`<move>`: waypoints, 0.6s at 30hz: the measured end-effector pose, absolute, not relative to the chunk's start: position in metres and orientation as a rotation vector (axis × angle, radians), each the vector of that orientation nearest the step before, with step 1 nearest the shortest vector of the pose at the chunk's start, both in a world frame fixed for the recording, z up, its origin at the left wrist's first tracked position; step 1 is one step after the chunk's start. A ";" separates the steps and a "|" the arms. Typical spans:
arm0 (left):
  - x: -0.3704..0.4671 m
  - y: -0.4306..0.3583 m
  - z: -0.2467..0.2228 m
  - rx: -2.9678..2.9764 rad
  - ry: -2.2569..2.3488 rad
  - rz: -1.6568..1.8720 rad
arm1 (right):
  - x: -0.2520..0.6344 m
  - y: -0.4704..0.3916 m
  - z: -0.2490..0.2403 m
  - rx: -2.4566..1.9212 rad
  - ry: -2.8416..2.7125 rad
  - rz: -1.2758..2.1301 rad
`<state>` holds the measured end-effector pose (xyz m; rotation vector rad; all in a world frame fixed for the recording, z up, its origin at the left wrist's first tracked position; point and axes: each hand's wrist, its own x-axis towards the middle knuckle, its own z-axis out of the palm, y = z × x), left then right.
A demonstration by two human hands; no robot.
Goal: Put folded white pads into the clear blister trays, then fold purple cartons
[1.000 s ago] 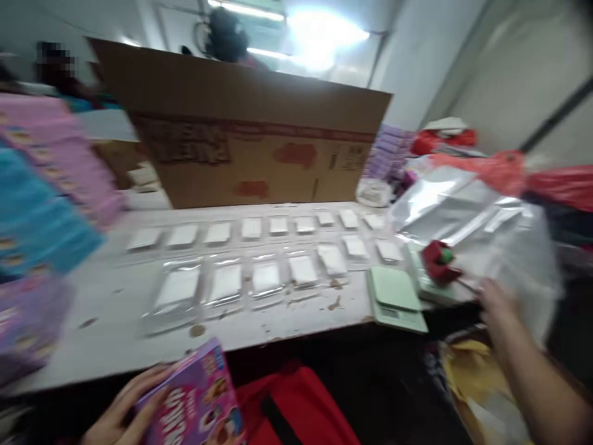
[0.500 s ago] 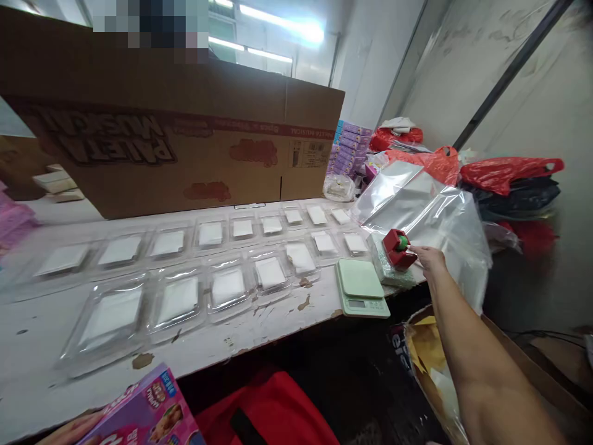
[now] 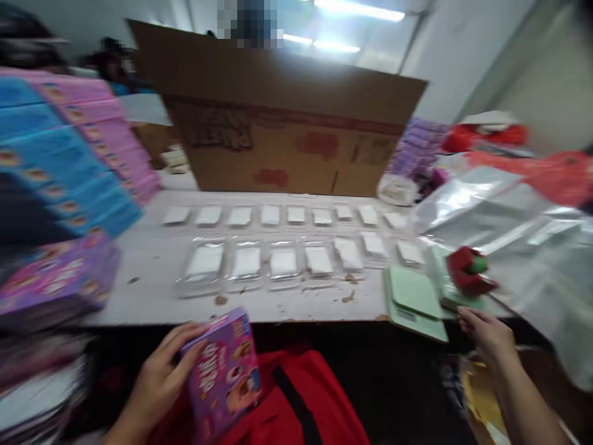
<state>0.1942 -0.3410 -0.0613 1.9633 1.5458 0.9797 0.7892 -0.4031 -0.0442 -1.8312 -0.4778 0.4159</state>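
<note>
My left hand (image 3: 162, 374) grips the side of a purple-and-pink printed box (image 3: 226, 374), held tilted above a red cloth (image 3: 317, 395) at the lower middle. At the right, my right hand (image 3: 490, 334) has its thumb and fingers pinched together just below a red tape dispenser (image 3: 458, 272) with a green core. Whatever is between those fingertips is too small and blurred to make out. Under the dispenser lies a pale green block (image 3: 440, 272), beside a light green digital scale (image 3: 414, 293). Two rows of clear plastic trays (image 3: 182, 287) with white pads (image 3: 246, 262) cover the white table (image 3: 152, 303).
A large cardboard carton (image 3: 287, 154) stands behind the trays. Blue and pink boxes (image 3: 69, 142) are stacked at left, with purple boxes (image 3: 60, 281) nearer. Clear plastic bags (image 3: 491, 210) lie at right, and an open carton (image 3: 482, 395) with yellow lining stands below my right arm.
My view has swung left. My right hand has come away from the tape dispenser, toward me. My left hand has brought the purple box further into view.
</note>
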 end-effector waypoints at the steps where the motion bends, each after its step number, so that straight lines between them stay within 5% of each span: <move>1: 0.198 -0.344 -0.055 1.962 1.529 0.960 | 0.760 -0.397 -0.050 -1.766 -0.523 0.571; 6: 0.222 -0.350 -0.035 2.012 1.474 0.964 | 0.541 -0.376 -0.053 -1.317 -0.933 1.398; 10: 0.229 -0.363 -0.032 2.072 1.455 0.999 | 0.409 -0.355 -0.043 -1.095 -1.001 1.650; 15: 0.223 -0.373 -0.031 2.044 1.426 1.042 | 0.385 -0.333 -0.065 -1.258 -1.173 1.480; 18: 0.217 -0.373 -0.031 1.998 1.483 1.068 | 0.399 -0.331 -0.067 -1.352 -1.647 0.991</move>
